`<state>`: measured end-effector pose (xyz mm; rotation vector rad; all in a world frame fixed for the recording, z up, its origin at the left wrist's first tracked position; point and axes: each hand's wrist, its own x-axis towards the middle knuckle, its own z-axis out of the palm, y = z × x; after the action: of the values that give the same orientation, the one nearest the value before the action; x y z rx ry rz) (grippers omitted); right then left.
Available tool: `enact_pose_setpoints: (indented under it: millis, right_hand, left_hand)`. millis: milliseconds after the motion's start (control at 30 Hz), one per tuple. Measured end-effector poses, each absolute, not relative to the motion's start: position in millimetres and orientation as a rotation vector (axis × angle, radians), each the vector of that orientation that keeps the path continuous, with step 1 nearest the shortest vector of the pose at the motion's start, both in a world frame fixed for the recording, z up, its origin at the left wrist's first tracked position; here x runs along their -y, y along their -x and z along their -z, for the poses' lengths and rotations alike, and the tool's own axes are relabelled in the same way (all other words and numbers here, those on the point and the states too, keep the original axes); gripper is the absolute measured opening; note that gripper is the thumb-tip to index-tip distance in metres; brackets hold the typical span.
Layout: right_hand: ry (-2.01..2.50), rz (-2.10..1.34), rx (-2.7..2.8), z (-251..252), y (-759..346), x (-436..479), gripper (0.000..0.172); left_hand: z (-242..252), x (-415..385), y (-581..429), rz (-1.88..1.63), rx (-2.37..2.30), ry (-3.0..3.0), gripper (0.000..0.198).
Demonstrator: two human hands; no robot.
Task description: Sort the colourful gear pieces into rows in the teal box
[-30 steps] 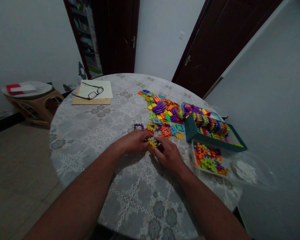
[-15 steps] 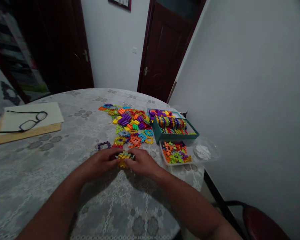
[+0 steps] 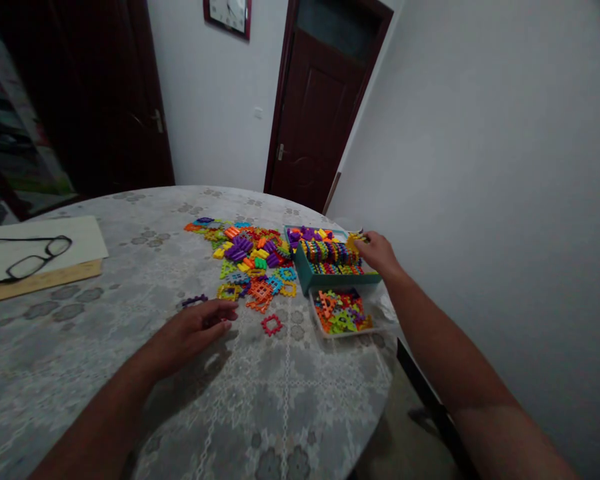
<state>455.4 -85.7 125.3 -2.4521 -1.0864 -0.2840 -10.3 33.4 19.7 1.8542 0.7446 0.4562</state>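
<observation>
My right hand [image 3: 377, 253] reaches over the far right end of the green box [image 3: 307, 277], its fingers closed on a yellow toothed plastic piece [image 3: 353, 241]. Rows of linked, many-coloured pieces [image 3: 325, 251] stand in that box. My left hand [image 3: 200, 327] rests near the front of the pile with fingers apart and nothing in them. Just beyond it lies a dark purple square frame [image 3: 195, 301]. A red square frame [image 3: 271, 325] lies on its own to the right of my left hand.
A heap of coloured building pieces [image 3: 255, 253] spreads over the middle of the round table [image 3: 220, 413]. A clear tray [image 3: 325, 333] of loose pieces sits in front of the green box. Eyeglasses [image 3: 40, 259] lie on papers at left. The wall [image 3: 480, 167] rises close on the right.
My hands were together around a small yellow-and-grey assembly. My right hand has moved right and away to the green box, carrying the yellow piece. My left hand has opened. The red frame is now uncovered.
</observation>
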Motion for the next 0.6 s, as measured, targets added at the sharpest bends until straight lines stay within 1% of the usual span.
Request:
enact_pose_setpoints:
  millis: [133, 267, 433, 600]
  right_hand:
    - [2.618, 0.249, 0.936, -123, -508, 78, 0.04]
    - [2.711, 0.199, 0.842, -108, -531, 67, 0.04]
    - [2.771, 0.176, 0.759, -93, -548, 51, 0.046]
    - [2.793, 0.17, 0.745, -83, -557, 45, 0.051]
  left_hand:
    - [-11, -37, 11, -0.462, -0.748, -1.889, 0.06]
    - [-6, -39, 12, -0.462, -0.759, -1.923, 0.065]
    - [-6, -37, 11, -0.471, -0.783, -1.904, 0.074]
    - [-5, -36, 12, -0.481, -0.78, -1.905, 0.07]
